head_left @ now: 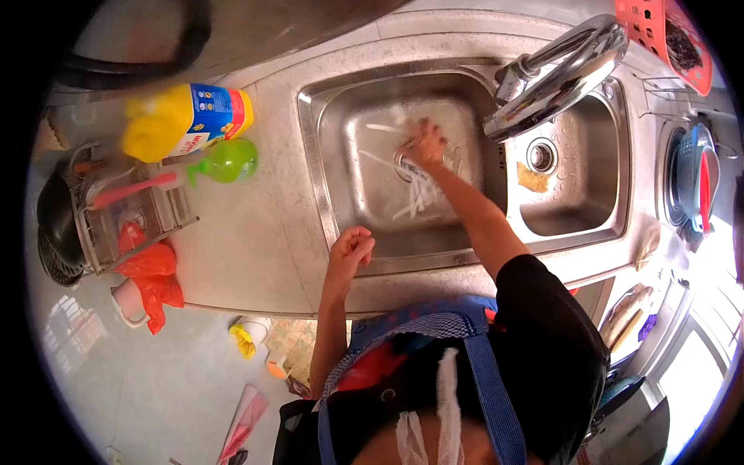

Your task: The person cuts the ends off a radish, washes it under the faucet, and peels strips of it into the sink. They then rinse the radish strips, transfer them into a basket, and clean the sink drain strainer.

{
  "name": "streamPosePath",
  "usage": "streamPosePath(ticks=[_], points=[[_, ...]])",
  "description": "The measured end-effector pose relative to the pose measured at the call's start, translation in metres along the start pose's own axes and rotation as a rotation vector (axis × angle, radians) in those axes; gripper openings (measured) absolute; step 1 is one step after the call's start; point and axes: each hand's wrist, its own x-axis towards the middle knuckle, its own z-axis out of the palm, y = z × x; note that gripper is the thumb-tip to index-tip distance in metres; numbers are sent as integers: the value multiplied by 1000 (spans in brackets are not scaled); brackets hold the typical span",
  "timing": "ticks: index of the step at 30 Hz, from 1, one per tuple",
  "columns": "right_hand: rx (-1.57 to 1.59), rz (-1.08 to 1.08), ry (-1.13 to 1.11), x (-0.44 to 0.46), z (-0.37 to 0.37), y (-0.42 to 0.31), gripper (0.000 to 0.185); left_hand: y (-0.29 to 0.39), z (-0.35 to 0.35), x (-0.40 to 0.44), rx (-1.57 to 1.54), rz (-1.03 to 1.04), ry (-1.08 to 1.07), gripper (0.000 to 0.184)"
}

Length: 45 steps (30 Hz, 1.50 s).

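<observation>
My right hand [425, 145] reaches down into the large sink basin [341, 186], fingers spread, beside the drain. Several thin white strips [419, 194] lie about the drain just below this hand; I cannot make out what they are. Some look as if they are in shallow water. My left hand [353, 252] is curled closed at the front left rim of the basin, with nothing visible in its fingers. A chrome faucet [554, 77] arches over the divider between the two basins, to the right of my right hand.
In the small right basin [570, 209] lies a yellowish sponge [532, 179] near its drain. A yellow jug [190, 122], a green bottle [233, 160] and a dish rack [139, 221] stand on the left. A red plastic bag [149, 267] hangs there. A pink basket [659, 35] is at the upper right.
</observation>
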Motion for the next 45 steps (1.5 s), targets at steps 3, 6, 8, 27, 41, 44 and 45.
streamPosePath(ticks=[3, 6, 8, 27, 41, 44, 45], points=[[-29, -254, -258, -80, 23, -25, 53, -1, 5, 8, -10, 0, -11, 15], [-172, -576, -278, -141, 50, 2, 36, -3, 8, 14, 9, 31, -46, 15], [-206, -689, -362, -151, 41, 20, 33, -13, 7, 22, 96, 59, -59, 15], [-145, -347, -444, -146, 34, 23, 53, -112, 30, 204, 963, 229, 391, 73], [-138, -388, -395, -103, -34, 48, 19, -173, 85, 170, 1056, 375, -629, 54], [-140, -216, -140, -67, 2, 37, 19, -121, 89, 145, 1078, 313, -607, 50], [-132, -221, -137, -56, 10, 30, 19, -121, 86, 144, 1086, 310, -601, 50]])
